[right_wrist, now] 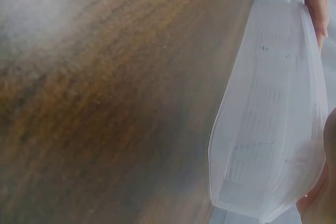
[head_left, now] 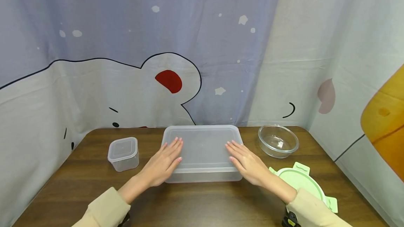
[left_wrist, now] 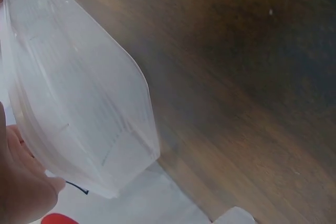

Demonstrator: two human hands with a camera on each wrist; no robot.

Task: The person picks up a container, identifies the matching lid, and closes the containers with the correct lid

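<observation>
A large rectangular plastic food container (head_left: 203,176) with a flat translucent lid (head_left: 203,146) stands in the middle of the table, long side toward me. My left hand (head_left: 164,162) lies over the lid's left edge, fingers straight and pointing forward. Over the right edge lies my right hand (head_left: 249,164), its fingers also extended and angled inward. Both palms face down, and neither hand grips anything. Ribbed markings show through the container's side (left_wrist: 89,93) in the left wrist view. The right wrist view shows its other end, with part of a hand (right_wrist: 317,190) at the lid's edge.
On the brown wooden table (head_left: 202,206), a small square lidded plastic box (head_left: 123,158) stands to the left. A round glass bowl (head_left: 277,146) is at the back right. Nearer me lies a light green round lid (head_left: 301,181) with tabs, partly behind my right forearm. Printed curtains (head_left: 221,52) hang behind.
</observation>
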